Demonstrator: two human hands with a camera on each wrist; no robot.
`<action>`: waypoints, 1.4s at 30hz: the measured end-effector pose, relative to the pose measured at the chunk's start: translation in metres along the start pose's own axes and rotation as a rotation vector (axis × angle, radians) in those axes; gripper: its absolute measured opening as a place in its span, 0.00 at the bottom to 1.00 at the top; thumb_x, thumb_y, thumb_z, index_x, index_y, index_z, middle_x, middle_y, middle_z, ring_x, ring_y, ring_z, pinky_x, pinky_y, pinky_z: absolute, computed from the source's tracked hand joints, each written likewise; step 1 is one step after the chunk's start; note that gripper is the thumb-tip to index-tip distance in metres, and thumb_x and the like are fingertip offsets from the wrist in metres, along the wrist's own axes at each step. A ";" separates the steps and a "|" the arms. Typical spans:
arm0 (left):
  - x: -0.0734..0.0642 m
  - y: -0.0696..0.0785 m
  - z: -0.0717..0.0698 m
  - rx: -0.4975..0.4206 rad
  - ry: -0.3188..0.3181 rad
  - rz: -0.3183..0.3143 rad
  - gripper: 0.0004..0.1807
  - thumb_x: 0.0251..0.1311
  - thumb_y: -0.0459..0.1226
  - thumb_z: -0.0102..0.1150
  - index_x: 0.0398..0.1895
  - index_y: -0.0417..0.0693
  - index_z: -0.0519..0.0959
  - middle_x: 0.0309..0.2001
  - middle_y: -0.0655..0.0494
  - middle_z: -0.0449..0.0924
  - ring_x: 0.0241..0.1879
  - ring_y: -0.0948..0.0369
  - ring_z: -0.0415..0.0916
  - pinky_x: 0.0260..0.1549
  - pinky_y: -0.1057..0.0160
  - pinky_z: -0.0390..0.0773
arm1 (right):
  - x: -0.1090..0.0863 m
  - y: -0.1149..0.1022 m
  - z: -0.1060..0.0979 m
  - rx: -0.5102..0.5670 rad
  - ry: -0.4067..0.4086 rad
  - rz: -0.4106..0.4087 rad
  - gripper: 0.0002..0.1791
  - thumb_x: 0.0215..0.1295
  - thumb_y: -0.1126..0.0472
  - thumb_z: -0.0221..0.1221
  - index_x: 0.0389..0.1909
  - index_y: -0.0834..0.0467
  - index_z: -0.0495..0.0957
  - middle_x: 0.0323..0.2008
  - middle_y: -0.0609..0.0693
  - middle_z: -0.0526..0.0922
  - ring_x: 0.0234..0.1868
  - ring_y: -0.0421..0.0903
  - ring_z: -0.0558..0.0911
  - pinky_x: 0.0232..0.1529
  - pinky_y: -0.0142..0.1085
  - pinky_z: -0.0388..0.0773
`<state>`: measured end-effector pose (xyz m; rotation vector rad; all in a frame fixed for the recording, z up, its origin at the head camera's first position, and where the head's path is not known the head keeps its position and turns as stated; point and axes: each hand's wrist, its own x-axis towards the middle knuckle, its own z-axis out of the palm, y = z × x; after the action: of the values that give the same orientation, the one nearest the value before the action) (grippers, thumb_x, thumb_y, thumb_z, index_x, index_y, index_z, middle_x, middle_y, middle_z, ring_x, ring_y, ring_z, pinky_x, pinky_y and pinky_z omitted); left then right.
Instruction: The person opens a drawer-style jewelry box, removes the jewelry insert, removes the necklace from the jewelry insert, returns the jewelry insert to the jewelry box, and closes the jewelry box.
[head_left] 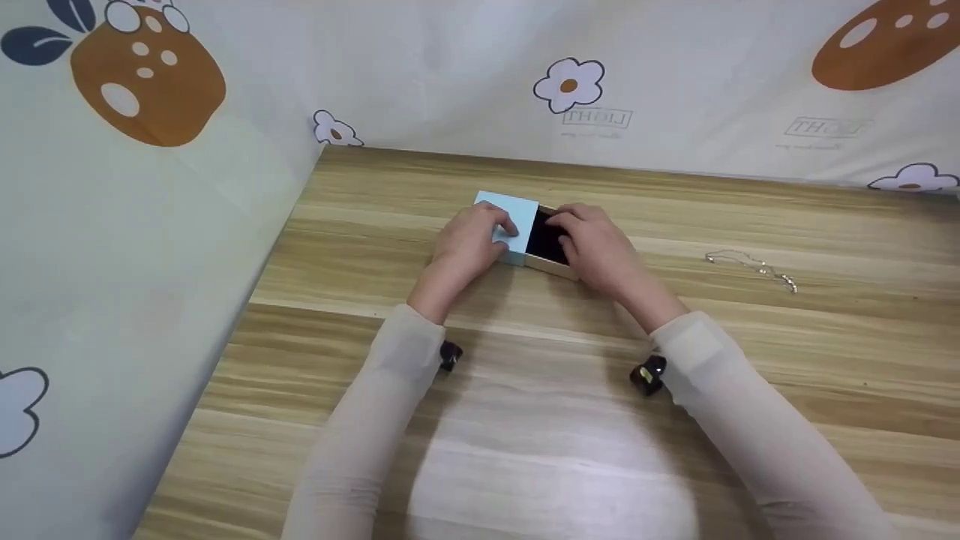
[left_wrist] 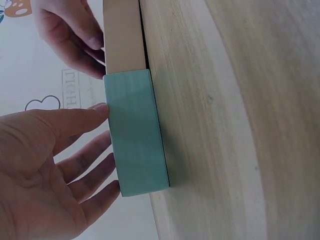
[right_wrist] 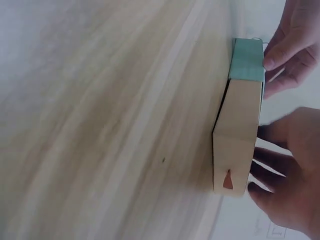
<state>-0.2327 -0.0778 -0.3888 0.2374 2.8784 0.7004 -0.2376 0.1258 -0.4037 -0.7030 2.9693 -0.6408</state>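
Note:
A light blue-green box sleeve [head_left: 517, 206] lies flat on the table, its drawer [head_left: 551, 266] slid partway out to the right. Black lining [head_left: 545, 238] shows inside the drawer, whose outer walls are beige. My left hand [head_left: 469, 236] rests on top of the sleeve; in the left wrist view its thumb and fingertips [left_wrist: 102, 109] touch the upper edge. Over the drawer is my right hand [head_left: 600, 244], fingers reaching to the black interior and nothing visibly held. A small brown tab [right_wrist: 228, 180] shows on the drawer's end in the right wrist view.
To the right of the box, a thin silvery chain [head_left: 750, 264] lies loosely on the wood-grain table [head_left: 825, 337]. A patterned white cloth [head_left: 450, 75] stands behind the table and along its left side.

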 end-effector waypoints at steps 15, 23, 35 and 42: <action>-0.001 -0.003 -0.003 0.014 0.012 -0.025 0.11 0.65 0.36 0.63 0.48 0.55 0.85 0.64 0.56 0.74 0.66 0.55 0.71 0.61 0.54 0.75 | -0.011 0.023 -0.012 0.272 -0.020 0.263 0.24 0.70 0.61 0.56 0.63 0.65 0.69 0.53 0.63 0.81 0.53 0.58 0.83 0.57 0.51 0.76; 0.000 -0.002 -0.002 -0.003 0.000 -0.006 0.11 0.64 0.34 0.63 0.48 0.55 0.85 0.65 0.57 0.74 0.66 0.55 0.71 0.59 0.55 0.76 | -0.005 0.015 -0.008 0.381 -0.046 0.291 0.22 0.71 0.60 0.55 0.62 0.65 0.72 0.60 0.62 0.78 0.58 0.57 0.81 0.58 0.47 0.75; 0.001 -0.001 0.000 0.013 -0.004 -0.012 0.11 0.63 0.37 0.65 0.47 0.56 0.85 0.64 0.58 0.75 0.64 0.56 0.72 0.59 0.55 0.76 | 0.009 -0.010 0.007 0.717 -0.037 0.294 0.20 0.71 0.71 0.48 0.63 0.64 0.69 0.62 0.62 0.76 0.51 0.54 0.83 0.51 0.42 0.83; 0.003 0.000 0.002 0.003 -0.006 -0.023 0.11 0.63 0.37 0.65 0.48 0.55 0.85 0.64 0.57 0.75 0.65 0.55 0.71 0.61 0.54 0.74 | 0.015 -0.013 0.012 0.882 -0.103 0.289 0.23 0.71 0.72 0.50 0.66 0.66 0.62 0.68 0.62 0.71 0.58 0.55 0.80 0.51 0.36 0.81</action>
<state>-0.2352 -0.0764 -0.3910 0.2061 2.8720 0.6909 -0.2441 0.1038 -0.4081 -0.2077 2.2405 -1.6241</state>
